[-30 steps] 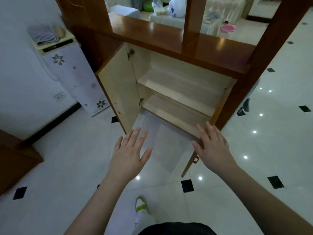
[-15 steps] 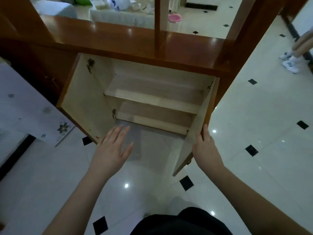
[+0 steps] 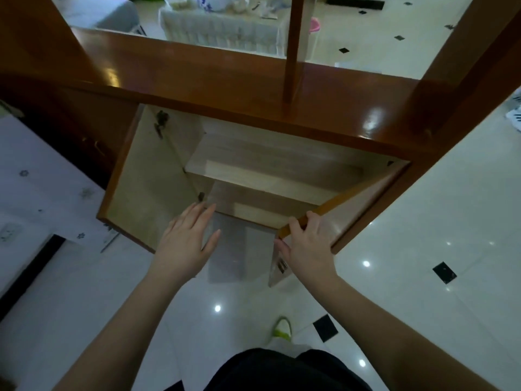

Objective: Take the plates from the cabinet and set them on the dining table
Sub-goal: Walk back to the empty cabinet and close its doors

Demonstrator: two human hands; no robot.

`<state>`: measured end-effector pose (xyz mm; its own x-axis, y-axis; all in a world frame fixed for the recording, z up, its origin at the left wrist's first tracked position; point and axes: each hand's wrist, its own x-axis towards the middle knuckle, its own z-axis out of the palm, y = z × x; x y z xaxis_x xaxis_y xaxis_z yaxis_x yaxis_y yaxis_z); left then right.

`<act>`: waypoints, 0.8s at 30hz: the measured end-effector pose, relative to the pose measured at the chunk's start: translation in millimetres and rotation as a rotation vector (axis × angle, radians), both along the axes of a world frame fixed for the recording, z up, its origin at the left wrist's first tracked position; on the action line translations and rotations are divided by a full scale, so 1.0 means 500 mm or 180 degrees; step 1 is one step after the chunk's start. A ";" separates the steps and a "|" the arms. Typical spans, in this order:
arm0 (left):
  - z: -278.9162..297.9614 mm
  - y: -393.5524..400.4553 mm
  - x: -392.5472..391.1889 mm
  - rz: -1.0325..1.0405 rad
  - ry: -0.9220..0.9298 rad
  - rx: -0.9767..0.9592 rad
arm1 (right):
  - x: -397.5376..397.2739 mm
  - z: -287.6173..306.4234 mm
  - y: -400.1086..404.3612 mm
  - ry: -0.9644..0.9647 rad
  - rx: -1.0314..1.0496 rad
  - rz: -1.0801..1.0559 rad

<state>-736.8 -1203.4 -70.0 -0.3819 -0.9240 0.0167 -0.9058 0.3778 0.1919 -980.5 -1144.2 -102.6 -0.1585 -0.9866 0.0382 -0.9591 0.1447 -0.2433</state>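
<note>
Cabinet (image 3: 270, 165), both doors open, two bare shelves showing.
Plates: not visible; shelf backs lie in shadow under the brown top. Left door (image 3: 141, 187) swung wide. Right hand (image 3: 307, 246) grips the right door (image 3: 338, 201) by its top edge, fingers curled over it. Left hand (image 3: 186, 238) flat, fingers straight, holding nothing, before the lower shelf.

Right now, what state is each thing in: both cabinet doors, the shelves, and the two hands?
left cabinet door: swung wide open.
right cabinet door: partly open, top edge held by the right hand.
cabinet shelves: both visible shelves bare, no plates in sight.
left hand: fingers straight, holding nothing, in front of the opening.
right hand: gripping the right door's top edge, thumb on the near side.
</note>
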 end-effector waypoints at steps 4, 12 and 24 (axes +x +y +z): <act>0.004 -0.065 0.049 0.0279 0.0119 -0.0277 | 0.019 -0.004 -0.105 0.0028 0.0039 0.0083; 0.019 -0.175 0.227 0.1669 0.0371 -0.0396 | 0.043 -0.015 -0.227 0.0079 0.0051 -0.0124; -0.027 -0.297 0.304 0.1396 0.0787 0.1038 | 0.104 -0.036 -0.237 0.0093 0.0124 -0.0574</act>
<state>-584.8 -1352.0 -83.8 0.0152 -0.9669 -0.2546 -0.8776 -0.1349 0.4601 -928.7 -1262.8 -120.6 -0.3323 -0.9431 0.0078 -0.9234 0.3236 -0.2065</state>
